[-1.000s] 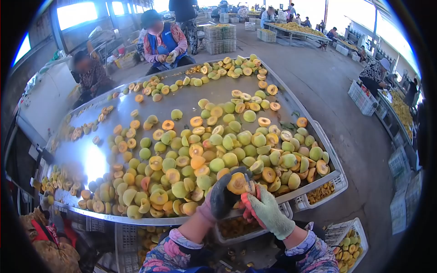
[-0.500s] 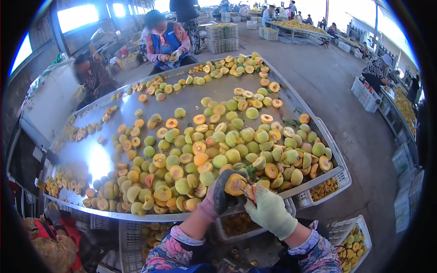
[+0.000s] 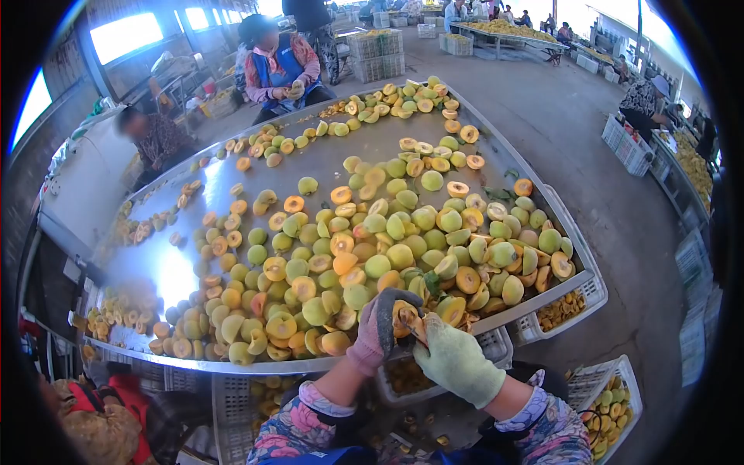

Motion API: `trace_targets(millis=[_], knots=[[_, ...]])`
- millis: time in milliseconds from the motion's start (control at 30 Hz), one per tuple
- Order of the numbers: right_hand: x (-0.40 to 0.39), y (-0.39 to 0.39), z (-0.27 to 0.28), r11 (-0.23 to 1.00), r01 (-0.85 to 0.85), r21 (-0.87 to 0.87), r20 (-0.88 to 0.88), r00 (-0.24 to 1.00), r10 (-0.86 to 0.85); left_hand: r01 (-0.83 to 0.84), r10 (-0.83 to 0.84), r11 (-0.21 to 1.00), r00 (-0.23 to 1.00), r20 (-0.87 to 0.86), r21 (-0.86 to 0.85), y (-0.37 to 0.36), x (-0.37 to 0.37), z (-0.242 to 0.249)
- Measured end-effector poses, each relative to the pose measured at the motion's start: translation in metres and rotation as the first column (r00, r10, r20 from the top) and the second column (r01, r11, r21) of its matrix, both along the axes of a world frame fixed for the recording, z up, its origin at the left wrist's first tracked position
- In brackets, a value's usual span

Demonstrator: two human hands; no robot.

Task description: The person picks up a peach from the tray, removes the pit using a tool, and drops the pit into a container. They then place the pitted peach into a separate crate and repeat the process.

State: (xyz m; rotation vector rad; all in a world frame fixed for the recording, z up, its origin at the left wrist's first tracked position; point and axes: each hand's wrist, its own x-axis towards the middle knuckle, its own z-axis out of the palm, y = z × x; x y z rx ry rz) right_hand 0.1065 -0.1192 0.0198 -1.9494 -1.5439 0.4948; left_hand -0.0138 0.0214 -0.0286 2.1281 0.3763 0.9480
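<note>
My left hand [image 3: 379, 329], in a dark-palmed pink glove, grips a halved yellow peach [image 3: 404, 316] with its cut face turned toward my right hand. My right hand [image 3: 459, 359], in a pale green knitted glove, is closed around a small hand tool [image 3: 421, 332]. The tool's end meets the cut face; its exact kind is mostly covered by my fingers. Both hands are over the near edge of a metal table [image 3: 325, 167]. Just beyond them lies a heap of halved peaches [image 3: 377, 266], green-yellow outside and orange inside.
The table's raised metal rim [image 3: 535, 310] runs in front of me. Crates of peaches stand below, including a white crate [image 3: 620, 372] at right. A co-worker [image 3: 283, 66] sits across the table, with others at left. Stacked crates [image 3: 377, 56] and more work tables stand farther back.
The peach half in my left hand has turned and tipped, showing less of its cut face. My right hand stays close against it. The whole view has shifted slightly.
</note>
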Motion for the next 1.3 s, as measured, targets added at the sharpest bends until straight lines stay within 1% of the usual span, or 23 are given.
trace_targets(millis=[133, 167, 200, 233, 300, 433, 467, 500, 533, 600, 633, 700, 733, 767, 800, 833, 900, 933, 1000, 1033, 1100, 1233, 1300], knots=[[0.0, -0.003, -0.017, 0.991, -0.067, 0.116, -0.091, 0.993, 0.078, 0.083, -0.084, 0.993, 0.996, 0.015, 0.09, 0.005, -0.001, 0.007], [0.0, -0.003, -0.011, 0.997, -0.071, -0.033, -0.369, 0.928, 0.054, 0.133, -0.136, 0.99, 0.988, 0.07, 0.044, 0.006, 0.0, 0.002], [0.001, -0.004, -0.004, 0.977, -0.116, -0.177, -0.61, 0.792, -0.017, 0.185, -0.183, 0.983, 0.975, 0.126, -0.002, 0.006, 0.0, 0.0], [0.003, -0.005, 0.004, 0.977, -0.117, -0.181, -0.613, 0.79, -0.019, 0.185, -0.182, 0.983, 0.975, 0.123, -0.007, 0.005, 0.0, 0.001], [0.007, -0.004, 0.017, 0.921, -0.264, -0.286, -0.886, 0.438, -0.15, 0.208, -0.211, 0.978, 0.967, 0.14, 0.033, 0.005, 0.001, 0.007], [0.006, -0.005, 0.005, 0.911, -0.285, -0.299, -0.903, 0.394, -0.173, 0.19, -0.207, 0.976, 0.961, 0.183, 0.108, 0.006, 0.003, 0.003], [0.001, -0.007, -0.012, 0.95, -0.197, -0.242, -0.727, 0.685, -0.043, 0.22, -0.24, 0.965, 0.96, 0.142, 0.144, 0.009, 0.002, 0.004], [-0.003, -0.009, -0.024, 0.979, -0.134, -0.155, -0.445, 0.894, 0.052, 0.251, -0.272, 0.951, 0.957, 0.101, 0.178, 0.011, 0.002, 0.003], [-0.004, -0.01, -0.029, 0.979, -0.132, -0.154, -0.448, 0.893, 0.05, 0.254, -0.273, 0.951, 0.957, 0.098, 0.177, 0.011, 0.001, 0.0], [-0.004, -0.014, -0.034, 0.991, -0.134, 0.03, -0.174, 0.975, 0.137, 0.251, -0.262, 0.961, 0.96, 0.099, 0.117, 0.011, 0.002, -0.007], [-0.004, -0.014, -0.032, 0.991, -0.134, 0.027, -0.177, 0.975, 0.136, 0.251, -0.262, 0.961, 0.96, 0.098, 0.112, 0.009, 0.001, -0.007], [0.001, -0.01, -0.017, 0.98, -0.16, -0.115, -0.52, 0.851, 0.078, 0.167, -0.181, 0.961, 0.982, 0.048, 0.223, 0.006, 0.001, -0.003], [0.004, -0.009, -0.008, 0.981, -0.159, -0.114, -0.521, 0.85, 0.077, 0.168, -0.183, 0.96, 0.982, 0.046, 0.222, 0.006, 0.001, -0.004], [0.008, -0.009, 0.002, 0.945, -0.239, -0.222, -0.729, 0.684, 0.002, 0.192, -0.203, 0.972, 0.976, 0.072, 0.136, 0.004, -0.001, -0.005], [0.01, -0.01, 0.008, 0.892, -0.341, -0.297, -0.873, 0.474, -0.11, 0.218, -0.222, 0.975, 0.97, 0.099, 0.048, 0.004, -0.002, -0.006], [0.01, -0.01, 0.008, 0.892, -0.34, -0.298, -0.875, 0.472, -0.113, 0.22, -0.223, 0.974, 0.97, 0.096, 0.046, 0.007, -0.002, -0.009], [0.009, -0.011, 0.008, 0.879, -0.403, -0.254, -0.918, 0.386, -0.088, 0.379, -0.4, 0.904, 0.913, 0.079, 0.2, 0.015, -0.002, -0.014], [0.009, -0.011, 0.01, 0.879, -0.403, -0.256, -0.918, 0.385, -0.091, 0.379, -0.4, 0.904, 0.913, 0.08, 0.197, 0.01, 0.0, -0.004], [0.009, -0.01, 0.015, 0.869, -0.42, -0.26, -0.92, 0.381, -0.091, 0.184, -0.205, 0.971, 0.969, 0.139, 0.15, -0.005, 0.002, 0.018], [0.008, -0.011, 0.016, 0.869, -0.421, -0.261, -0.92, 0.382, -0.091, 0.183, -0.204, 0.972, 0.969, 0.14, 0.15, -0.007, 0.004, 0.015], [0.008, -0.011, 0.018, 0.848, -0.452, -0.278, -0.957, 0.054, -0.285, 0.143, -0.154, 0.988, 0.962, 0.226, 0.064, -0.008, 0.007, 0.01], [0.007, -0.011, 0.02, 0.84, -0.457, -0.293, -0.944, 0.0, -0.329, 0.052, -0.088, 0.982, 0.977, 0.194, 0.183, -0.006, 0.006, 0.012], [0.011, -0.01, 0.014, 0.828, -0.49, -0.273, -0.962, 0.138, -0.236, 0.187, -0.185, 0.982, 0.968, 0.168, 0.006, -0.003, 0.005, 0.014]])
